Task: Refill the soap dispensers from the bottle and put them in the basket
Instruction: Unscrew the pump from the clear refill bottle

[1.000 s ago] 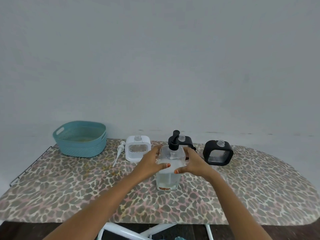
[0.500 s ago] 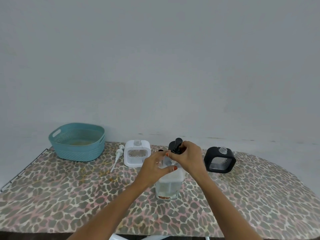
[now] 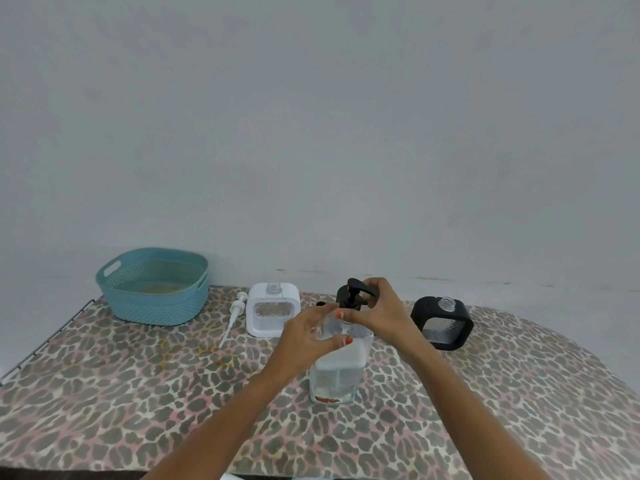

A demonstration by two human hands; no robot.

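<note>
A clear square soap bottle (image 3: 337,372) with liquid stands upright mid-table. My left hand (image 3: 308,336) grips its shoulder from the left. My right hand (image 3: 382,311) is curled round the base of its black pump head (image 3: 353,294). Behind, a white dispenser (image 3: 273,315) with an open neck stands left of the bottle. A black dispenser (image 3: 443,323) with an open neck stands to the right. Another black dispenser is mostly hidden behind my hands. A teal basket (image 3: 154,289) sits at the far left.
A loose white pump (image 3: 233,315) lies between the basket and the white dispenser. The leopard-print board (image 3: 138,410) ends at a metal rail on the left and a near edge at the bottom. A plain wall stands behind.
My right hand left the bottle's side and rose to the black pump, where it stays. The pump nozzle now points right. My left hand keeps its hold on the bottle.
</note>
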